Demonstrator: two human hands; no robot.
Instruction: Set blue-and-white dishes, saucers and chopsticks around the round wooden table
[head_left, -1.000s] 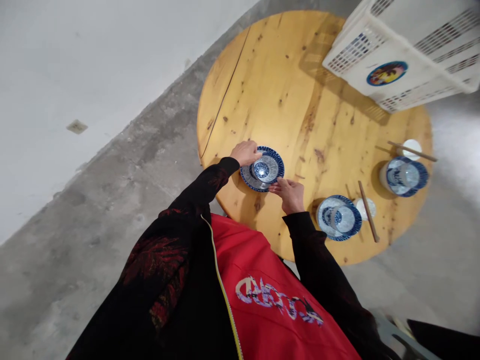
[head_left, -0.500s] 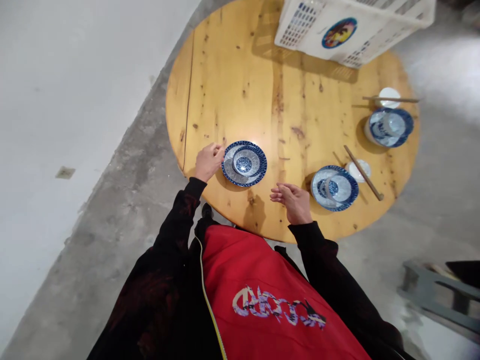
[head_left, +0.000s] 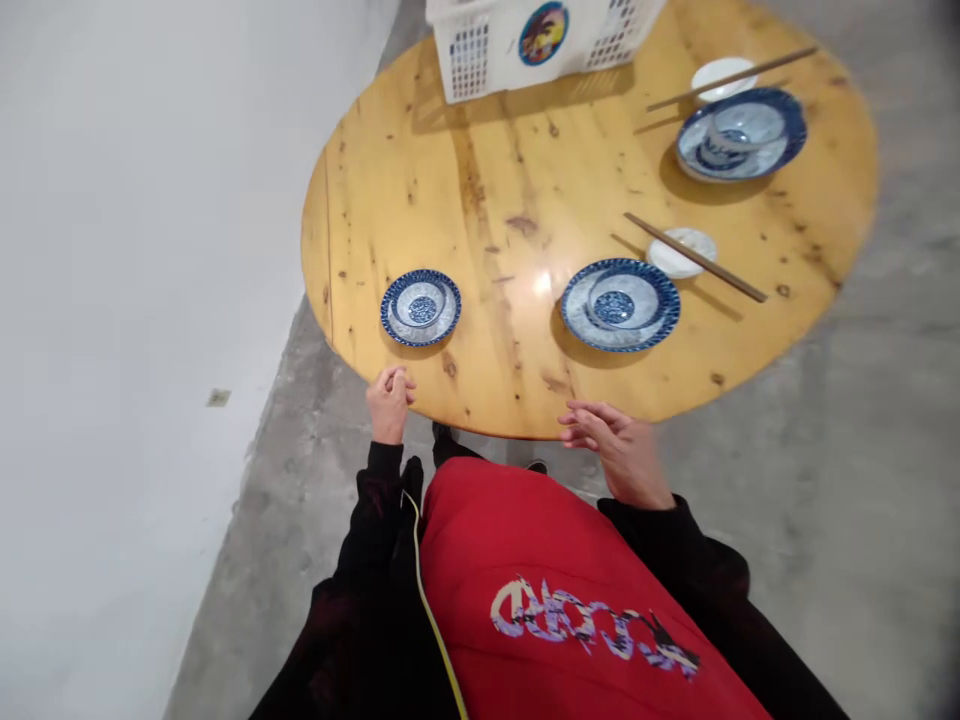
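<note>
Head camera: left hand (head_left: 390, 405) and right hand (head_left: 621, 450) are hovering empty, half-curled, a hasty right-hand reach possibly knocking the chopsticks (head_left: 697, 259) beyond it.

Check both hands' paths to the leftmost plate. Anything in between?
Nothing visible. The left hand is at the table's near edge, just short of the plate. From the right hand, the line runs forward-left over tabletop; the right plate lies ahead, off that line.
</note>
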